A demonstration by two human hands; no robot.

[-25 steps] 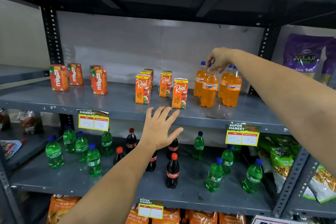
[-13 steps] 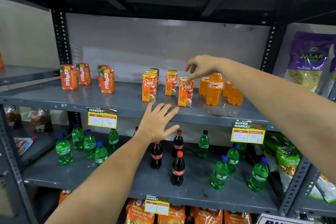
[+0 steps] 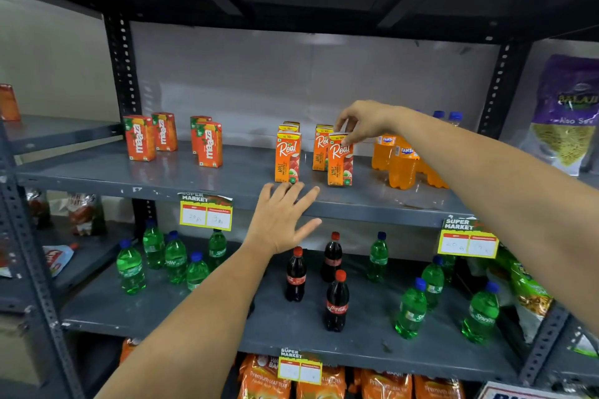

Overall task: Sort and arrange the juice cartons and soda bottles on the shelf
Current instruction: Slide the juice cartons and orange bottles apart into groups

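Observation:
On the upper grey shelf (image 3: 194,178) several orange Maaza cartons (image 3: 207,146) stand at the left and several Real apple juice cartons (image 3: 287,157) in the middle. My right hand (image 3: 361,121) pinches the top of the front right Real carton (image 3: 339,163), which stands upright on the shelf. Orange Fanta bottles (image 3: 402,167) stand just right of it, partly hidden by my forearm. My left hand (image 3: 285,217) is spread open, fingertips at the shelf's front edge below the Real cartons, holding nothing. Green Sprite bottles (image 3: 175,257) and three Coca-Cola bottles (image 3: 337,301) are scattered on the lower shelf.
Yellow price tags (image 3: 205,212) hang from the shelf edges. Snack bags (image 3: 565,116) fill the bay on the right, and orange packets (image 3: 265,381) lie on the bottom shelf. A perforated steel upright (image 3: 121,65) bounds the shelf on the left; more Sprite bottles (image 3: 411,311) stand at the lower right.
My right hand left the Fanta bottle caps, moved left and closed on the top of the front right Real carton. My left hand stayed open at the shelf edge.

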